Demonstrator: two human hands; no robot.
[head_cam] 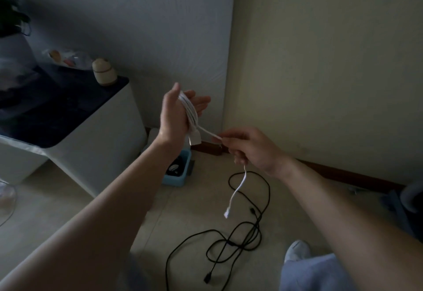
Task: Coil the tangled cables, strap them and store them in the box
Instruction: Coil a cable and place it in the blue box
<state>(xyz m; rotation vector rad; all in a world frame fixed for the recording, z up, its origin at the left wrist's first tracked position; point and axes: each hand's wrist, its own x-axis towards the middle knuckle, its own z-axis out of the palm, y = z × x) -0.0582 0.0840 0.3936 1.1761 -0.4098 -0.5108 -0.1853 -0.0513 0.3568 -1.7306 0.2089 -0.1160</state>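
Observation:
A white cable (190,112) is wound in several loops round my left hand (176,116), which is raised with straight fingers; one white plug hangs below the palm. My right hand (249,148) grips the loose stretch of the same cable a short way to the right, and the free end with its white plug (227,214) dangles below the fist. A black cable (242,231) lies tangled on the floor under my hands. A light blue box (177,179) stands on the floor by the wall, with dark coiled cables inside.
A white cabinet (91,144) with a dark top stands at the left, carrying a small beige jar (104,72) and a plant pot. Walls meet in a corner behind my hands. My knee and a foot in a light sock (297,250) are at the bottom right.

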